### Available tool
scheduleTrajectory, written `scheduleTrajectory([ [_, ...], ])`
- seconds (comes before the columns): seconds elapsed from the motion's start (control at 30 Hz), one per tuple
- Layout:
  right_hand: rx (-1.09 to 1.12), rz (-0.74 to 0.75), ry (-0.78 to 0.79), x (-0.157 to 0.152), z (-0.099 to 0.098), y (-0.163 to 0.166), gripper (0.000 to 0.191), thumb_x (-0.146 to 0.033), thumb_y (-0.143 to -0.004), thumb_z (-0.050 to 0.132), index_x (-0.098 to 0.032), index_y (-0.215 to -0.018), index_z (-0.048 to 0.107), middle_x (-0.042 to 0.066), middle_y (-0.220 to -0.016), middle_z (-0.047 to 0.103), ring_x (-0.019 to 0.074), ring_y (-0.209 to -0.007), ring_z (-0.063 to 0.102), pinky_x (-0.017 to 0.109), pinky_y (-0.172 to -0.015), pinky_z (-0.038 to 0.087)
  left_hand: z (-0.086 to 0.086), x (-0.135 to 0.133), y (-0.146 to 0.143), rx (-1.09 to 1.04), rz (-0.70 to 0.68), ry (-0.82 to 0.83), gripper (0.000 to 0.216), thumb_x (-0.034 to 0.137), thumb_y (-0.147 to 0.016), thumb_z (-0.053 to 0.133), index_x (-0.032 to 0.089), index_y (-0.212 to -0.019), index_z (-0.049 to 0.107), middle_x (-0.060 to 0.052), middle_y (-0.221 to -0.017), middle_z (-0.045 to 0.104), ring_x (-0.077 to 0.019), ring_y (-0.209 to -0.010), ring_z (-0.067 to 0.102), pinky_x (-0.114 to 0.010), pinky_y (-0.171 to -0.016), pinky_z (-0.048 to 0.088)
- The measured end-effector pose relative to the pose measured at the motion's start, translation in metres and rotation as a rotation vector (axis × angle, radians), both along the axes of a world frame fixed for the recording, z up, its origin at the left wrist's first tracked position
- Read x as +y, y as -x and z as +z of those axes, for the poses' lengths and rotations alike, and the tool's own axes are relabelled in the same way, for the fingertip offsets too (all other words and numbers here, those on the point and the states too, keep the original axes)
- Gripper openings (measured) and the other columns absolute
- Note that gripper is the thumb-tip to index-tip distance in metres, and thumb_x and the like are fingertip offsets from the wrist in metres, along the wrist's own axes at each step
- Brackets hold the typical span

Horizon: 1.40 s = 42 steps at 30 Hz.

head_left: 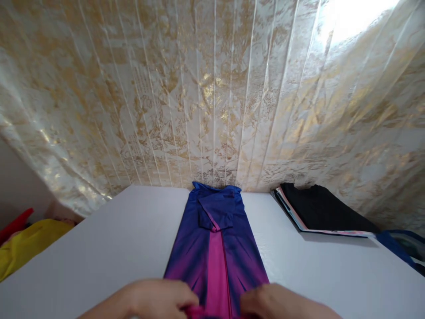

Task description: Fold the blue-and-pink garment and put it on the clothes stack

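Observation:
A shirt [191,248], dark blue at the far end and shading to purple and pink, lies flat in a long narrow shape on the white table. Its neckline points away from me, and a dark folded flap [217,210] rests on its upper part above a pink strip. At the near end, my left hand [162,299] is closed on the pink cloth. Opposite it, my right hand [275,301] curls its fingers round the shirt's near right corner, slightly blurred. The lower edge of the picture cuts off both hands and the shirt's near end.
A stack of folded clothes [318,210] with a black one on top sits at the back right. Blue-edged cloth [398,246] lies beside it. Yellow cloth [36,241] and red cloth [16,226] are beyond the table's left edge. A gold-patterned shiny sheet [212,97] hangs behind the table.

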State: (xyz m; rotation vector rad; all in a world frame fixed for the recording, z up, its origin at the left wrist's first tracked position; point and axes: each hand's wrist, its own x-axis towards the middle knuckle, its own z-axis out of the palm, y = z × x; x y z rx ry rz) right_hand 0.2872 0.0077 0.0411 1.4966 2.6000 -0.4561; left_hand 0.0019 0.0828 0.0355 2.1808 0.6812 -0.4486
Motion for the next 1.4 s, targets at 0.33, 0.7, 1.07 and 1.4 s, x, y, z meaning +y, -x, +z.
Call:
scheduleTrajectory([
  [0.33,0.214,-0.225,0.048,0.164,-0.019,-0.015,0.03,-0.012,-0.081,0.041,-0.019,-0.092,0.069,0.005,-0.09,0.071,0.0191,-0.084,0.063,0.026,-0.071,0.041,-0.003,0.144,-0.051,0.003,0.185,-0.169,0.025,0.036,-0.094,0.052,0.014,-0.085,0.06,0.0,-0.082,0.06,-0.0153,-0.073,0.059,-0.03,-0.068,0.047],
  [0.7,0.26,-0.234,-0.007,0.163,-0.022,-0.018,0.027,-0.016,-0.072,0.056,-0.025,-0.096,0.067,0.0,-0.091,0.071,0.0177,-0.084,0.064,0.023,-0.068,0.04,0.005,0.145,-0.037,0.111,0.245,-0.51,0.012,0.024,-0.068,0.061,0.024,-0.079,0.065,0.001,-0.077,0.067,-0.0202,-0.074,0.061,-0.024,-0.06,0.039],
  [1.07,0.254,-0.266,-0.118,0.156,-0.037,-0.025,0.032,-0.006,-0.072,0.044,-0.023,-0.092,0.063,0.001,-0.094,0.068,0.0163,-0.086,0.063,0.022,-0.074,0.04,-0.016,0.118,-0.031,-0.076,0.416,-0.716,0.02,0.015,-0.086,0.043,0.024,-0.092,0.06,0.0,-0.097,0.069,-0.018,-0.09,0.064,-0.026,-0.08,0.041],
  [1.4,0.159,-0.338,-0.259,0.168,-0.042,-0.017,0.034,-0.004,-0.078,0.044,-0.02,-0.101,0.063,0.007,-0.103,0.066,0.0216,-0.098,0.061,0.031,-0.084,0.044,-0.027,0.122,-0.037,-0.054,0.482,-0.882,0.034,0.009,-0.085,0.046,0.016,-0.114,0.061,-0.013,-0.121,0.061,-0.0287,-0.115,0.054,-0.046,-0.097,0.038],
])
